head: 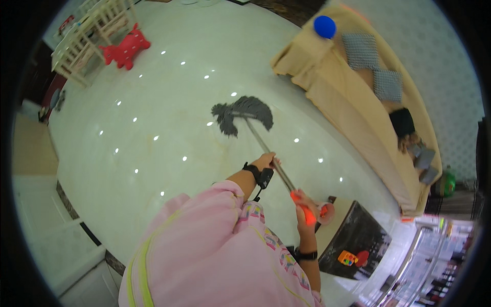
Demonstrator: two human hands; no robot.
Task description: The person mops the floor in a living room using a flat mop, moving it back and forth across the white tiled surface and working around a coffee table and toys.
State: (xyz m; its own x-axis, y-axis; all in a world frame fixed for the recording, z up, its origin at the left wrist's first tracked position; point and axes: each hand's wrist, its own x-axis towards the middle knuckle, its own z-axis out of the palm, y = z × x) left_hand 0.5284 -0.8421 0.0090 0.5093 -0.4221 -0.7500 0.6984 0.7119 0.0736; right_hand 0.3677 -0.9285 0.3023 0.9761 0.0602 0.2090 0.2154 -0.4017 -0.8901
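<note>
A flat mop with a dark grey string head [251,107] rests on the pale tiled floor [184,130]. Its metal pole [259,138] slants down and right towards me. My left hand [265,161] is wrapped around the middle of the pole, with a black strap and small device on that wrist. Around the orange grip [308,215] at the pole's end, my right hand [303,203] is closed; a black band circles its wrist. The mop strands fan out to both sides of the head.
On the right runs a sofa [337,92] under a tan cover, with grey cushions [360,50] and a blue ball [325,27]. A dark-topped low table [355,238] holding toys stands near my right arm. Upper left are a red toy animal [128,48] and cream chairs [78,57].
</note>
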